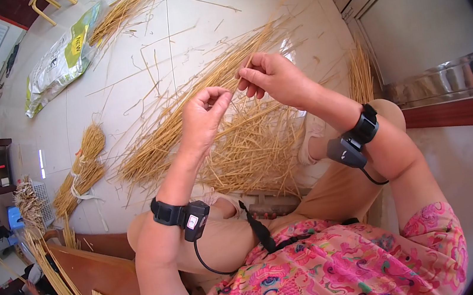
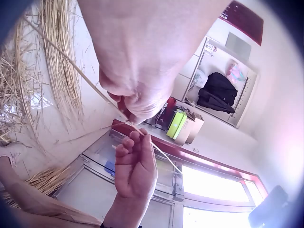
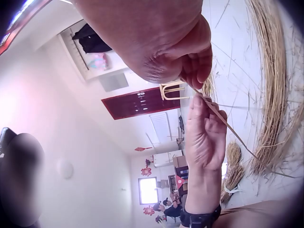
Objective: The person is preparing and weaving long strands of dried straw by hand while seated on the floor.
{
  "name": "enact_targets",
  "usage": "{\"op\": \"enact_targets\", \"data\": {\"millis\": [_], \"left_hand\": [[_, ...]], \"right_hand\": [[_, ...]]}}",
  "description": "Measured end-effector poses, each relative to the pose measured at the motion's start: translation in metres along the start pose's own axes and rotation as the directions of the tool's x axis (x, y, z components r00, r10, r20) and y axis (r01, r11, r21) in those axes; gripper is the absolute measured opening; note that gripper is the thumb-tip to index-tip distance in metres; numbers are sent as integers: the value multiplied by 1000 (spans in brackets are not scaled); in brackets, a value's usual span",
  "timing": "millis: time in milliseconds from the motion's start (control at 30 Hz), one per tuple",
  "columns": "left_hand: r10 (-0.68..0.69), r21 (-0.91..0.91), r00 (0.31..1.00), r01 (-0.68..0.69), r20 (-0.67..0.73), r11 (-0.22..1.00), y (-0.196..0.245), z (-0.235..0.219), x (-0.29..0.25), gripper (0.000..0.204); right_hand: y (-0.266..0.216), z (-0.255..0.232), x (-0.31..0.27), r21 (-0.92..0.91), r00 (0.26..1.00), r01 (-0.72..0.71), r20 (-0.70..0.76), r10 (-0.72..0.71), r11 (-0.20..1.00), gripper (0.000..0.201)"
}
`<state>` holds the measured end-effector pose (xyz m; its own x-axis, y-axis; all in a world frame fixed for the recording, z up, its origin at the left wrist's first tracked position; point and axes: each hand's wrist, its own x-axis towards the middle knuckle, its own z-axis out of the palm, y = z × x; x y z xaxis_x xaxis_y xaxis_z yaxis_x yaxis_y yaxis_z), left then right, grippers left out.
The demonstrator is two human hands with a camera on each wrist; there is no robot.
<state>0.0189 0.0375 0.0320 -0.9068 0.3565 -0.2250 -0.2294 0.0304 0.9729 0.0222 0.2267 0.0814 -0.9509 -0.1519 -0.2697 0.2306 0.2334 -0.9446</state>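
Observation:
A thin straw stalk [image 2: 80,72] runs between both hands, held above a loose pile of straw [image 1: 249,152] on the floor. The left hand [image 1: 205,116] pinches it between thumb and fingers. Close beside it, the right hand [image 1: 272,80] pinches the same stalk, its other fingers curled. In the left wrist view the right hand [image 2: 135,166] is seen palm-on, with the stalk's pale end sticking out past its fingertips. The right wrist view shows the left hand [image 3: 206,135] with the stalk crossing its fingertips.
A tied straw bundle [image 1: 81,168] lies at the left, and a green and white bag [image 1: 61,63] with more straw at the upper left. More straw [image 1: 361,74] stands by the metal-framed door [image 1: 423,21]. A wooden board [image 1: 94,270] is at lower left; people sit beyond.

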Motion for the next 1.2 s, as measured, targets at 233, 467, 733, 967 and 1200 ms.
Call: {"op": "enact_targets", "data": {"millis": [233,467,733,967,1200], "left_hand": [[24,-239,999,-32,-38,971,5,-5,1,11],[25,18,998,-26,51,1000,6,-9,0,13],[87,135,996,-90,32,987,1,-3,-1,11],[66,-34,996,-64,61,997,4,-3,-3,11],[66,-128,997,-62,27,990,1,-7,2,11]], "right_hand": [[4,-6,4,18,995,24,-101,-22,1000,20],[-3,-10,0,5,995,21,-102,-21,1000,21],[-4,-2,-1,-12,996,39,-79,-39,999,21],[-6,-2,-2,-14,994,50,-93,-51,999,21],[-4,-1,-4,-3,991,75,-110,-75,997,21]]}}
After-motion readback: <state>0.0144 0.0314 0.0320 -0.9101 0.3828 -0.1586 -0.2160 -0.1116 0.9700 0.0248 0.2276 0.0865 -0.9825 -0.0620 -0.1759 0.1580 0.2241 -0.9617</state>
